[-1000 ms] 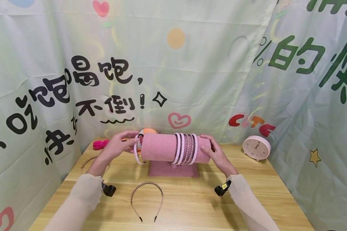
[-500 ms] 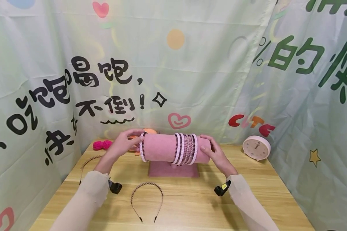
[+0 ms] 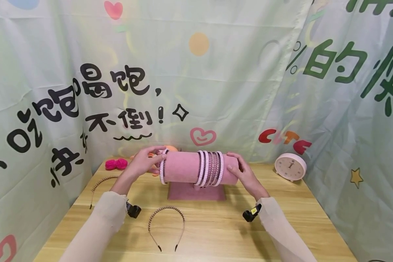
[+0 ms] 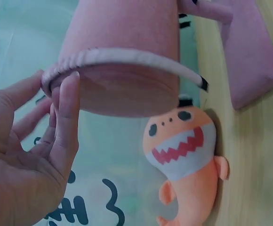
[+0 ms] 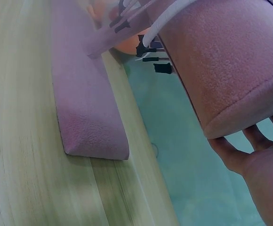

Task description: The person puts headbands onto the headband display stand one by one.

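Observation:
A pink padded headband stand (image 3: pixel 182 167) has a horizontal roll above a flat base (image 3: pixel 196 193). My left hand (image 3: pixel 143 162) pinches a white headband (image 3: pixel 162 171) between thumb and fingers. In the left wrist view that headband (image 4: pixel 122 56) curves round the left end of the roll, its black-tipped end free. My right hand (image 3: pixel 245 176) holds the roll's right end, thumb in front and fingers behind. Several white and brown-pink headbands (image 3: pixel 213 169) sit side by side on the right half of the roll.
A thin beaded headband (image 3: pixel 166 208) lies in front of the stand; another (image 3: pixel 93 189) lies by my left forearm. A bright pink bow-shaped item (image 3: pixel 116 164) and an orange shark plush (image 4: pixel 193 188) are behind. A round clock (image 3: pixel 290 167) stands at right.
My left hand has moved right, bringing the white headband from beside the roll's left end onto it. The right hand has stayed on the roll.

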`<state>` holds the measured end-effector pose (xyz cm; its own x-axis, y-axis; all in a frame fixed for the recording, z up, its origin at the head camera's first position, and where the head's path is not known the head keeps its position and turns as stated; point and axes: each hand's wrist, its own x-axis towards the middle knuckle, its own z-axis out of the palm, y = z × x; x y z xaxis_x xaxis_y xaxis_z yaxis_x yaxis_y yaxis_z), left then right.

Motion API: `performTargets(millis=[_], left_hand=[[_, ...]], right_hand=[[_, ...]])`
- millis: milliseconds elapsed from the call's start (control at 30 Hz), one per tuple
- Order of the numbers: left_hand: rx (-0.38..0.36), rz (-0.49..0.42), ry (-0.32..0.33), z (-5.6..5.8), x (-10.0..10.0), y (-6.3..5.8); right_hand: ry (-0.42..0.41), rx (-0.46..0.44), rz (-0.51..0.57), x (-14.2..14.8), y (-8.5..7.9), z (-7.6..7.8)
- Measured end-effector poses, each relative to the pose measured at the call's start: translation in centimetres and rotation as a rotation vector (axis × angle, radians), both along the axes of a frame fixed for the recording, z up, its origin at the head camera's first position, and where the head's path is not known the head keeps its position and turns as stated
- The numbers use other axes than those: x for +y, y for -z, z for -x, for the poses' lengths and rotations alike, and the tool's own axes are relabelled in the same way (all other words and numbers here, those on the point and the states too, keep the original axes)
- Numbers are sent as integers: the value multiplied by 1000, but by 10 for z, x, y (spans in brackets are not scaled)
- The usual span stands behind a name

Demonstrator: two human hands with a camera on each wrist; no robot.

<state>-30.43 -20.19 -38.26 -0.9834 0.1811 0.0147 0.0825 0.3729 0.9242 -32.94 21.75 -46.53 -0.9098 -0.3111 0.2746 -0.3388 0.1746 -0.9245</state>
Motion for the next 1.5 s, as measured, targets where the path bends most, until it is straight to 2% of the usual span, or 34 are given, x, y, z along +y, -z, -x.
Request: performTargets(millis=[100, 200, 333, 467, 800, 967, 1233, 1500], left_hand=[[49, 2, 44, 1, -3, 4], [113, 18, 115, 2, -11, 10], [189, 110, 201, 0, -23, 16], [229, 159, 238, -1, -29, 20], [255, 118, 226, 7, -23, 28], [304, 150, 214, 11, -15, 27], [456, 211, 250, 16, 1, 24], [476, 258, 252, 21, 17, 20]], right_hand=[[1, -2, 2, -1, 0, 0], [-2, -2, 3, -1, 0, 0], [-4, -4, 3, -1, 1, 2], [-1, -3, 1, -1, 2, 2], [-2, -7, 6, -1, 1, 1], [-1, -5, 7, -1, 1, 0], [-3, -10, 9, -1, 1, 0], [0, -7, 10, -2, 0, 0]])
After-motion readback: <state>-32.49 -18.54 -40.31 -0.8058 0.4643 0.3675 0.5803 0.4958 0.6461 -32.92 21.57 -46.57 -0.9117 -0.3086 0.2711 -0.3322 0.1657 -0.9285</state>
